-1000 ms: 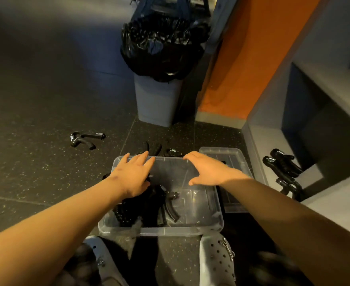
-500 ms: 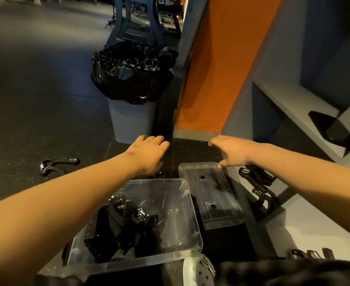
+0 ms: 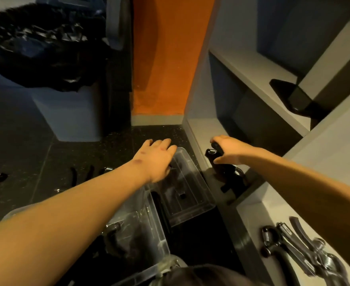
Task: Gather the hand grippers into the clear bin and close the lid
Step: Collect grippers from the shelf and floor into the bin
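Note:
The clear bin [image 3: 149, 234] stands on the dark floor below my left forearm, with black hand grippers [image 3: 116, 238] inside. Its clear lid [image 3: 190, 201] lies on the floor just right of it. My left hand [image 3: 155, 159] is stretched over the lid's far end with straight fingers and holds nothing. My right hand [image 3: 229, 149] curls over the top handle of a black hand gripper [image 3: 227, 172] lying on the low grey shelf ledge. Several more hand grippers [image 3: 293, 246] lie on the near ledge at lower right, and others [image 3: 81, 174] lie on the floor at left.
A grey trash can [image 3: 71, 118] with a black bag stands at the back left. An orange wall panel [image 3: 163, 58] rises behind the lid. Grey shelving [image 3: 252, 75] fills the right side, with a dark object [image 3: 293, 96] on the upper shelf.
The view swung right and forward. My right hand went from above the lid to the shelf ledge and closed on a black hand gripper. My left hand moved from the bin to the lid's far end.

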